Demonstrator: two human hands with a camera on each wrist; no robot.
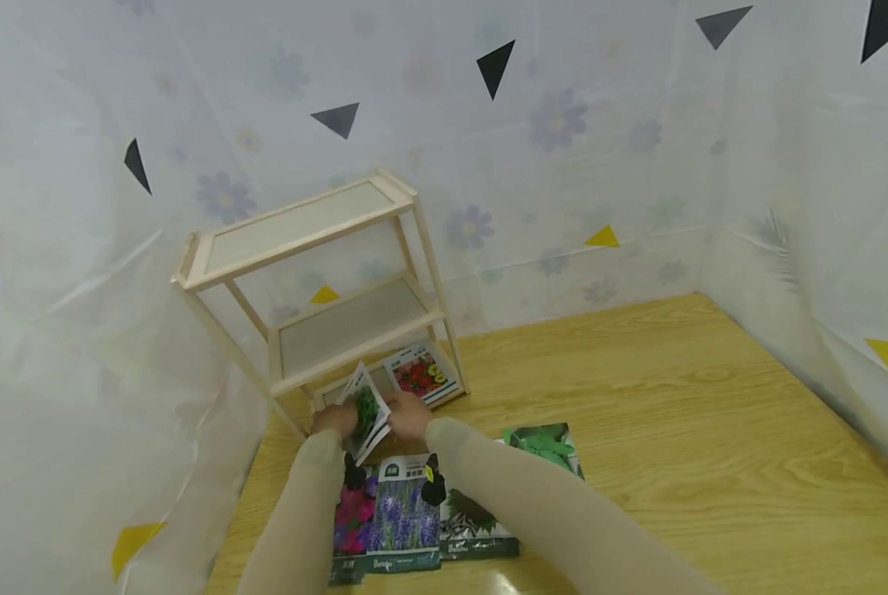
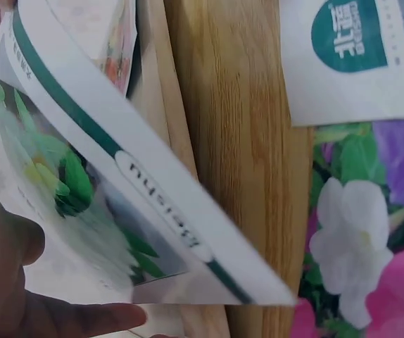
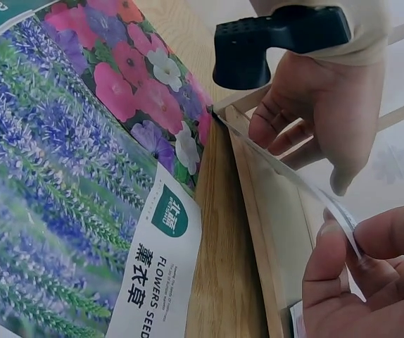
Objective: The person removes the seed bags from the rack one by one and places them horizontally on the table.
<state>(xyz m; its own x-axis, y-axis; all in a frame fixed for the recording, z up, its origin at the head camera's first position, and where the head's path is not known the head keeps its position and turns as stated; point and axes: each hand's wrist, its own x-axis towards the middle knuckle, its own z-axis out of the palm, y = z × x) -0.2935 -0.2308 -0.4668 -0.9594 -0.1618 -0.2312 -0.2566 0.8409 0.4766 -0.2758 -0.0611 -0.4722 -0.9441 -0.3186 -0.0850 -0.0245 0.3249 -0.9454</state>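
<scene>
One seed packet (image 1: 367, 413), of six in view, is held tilted just in front of the lowest of three tiers. Largest is the single wooden table (image 1: 637, 397); on it stands one pale shelf unit (image 1: 347, 330). Four packets lie on the table: a petunia packet (image 1: 350, 516), a lavender packet (image 1: 404, 512), a dark-leaved packet (image 1: 470, 521) and a green-leaved packet (image 1: 544, 446). One red-flowered packet (image 1: 420, 373) rests on the bottom tier. Of two hands, the right hand (image 1: 409, 416) pinches the held packet's edge between thumb and fingers; the left hand (image 1: 336, 419) is loosely spread at its opposite side, contact impossible to tell
</scene>
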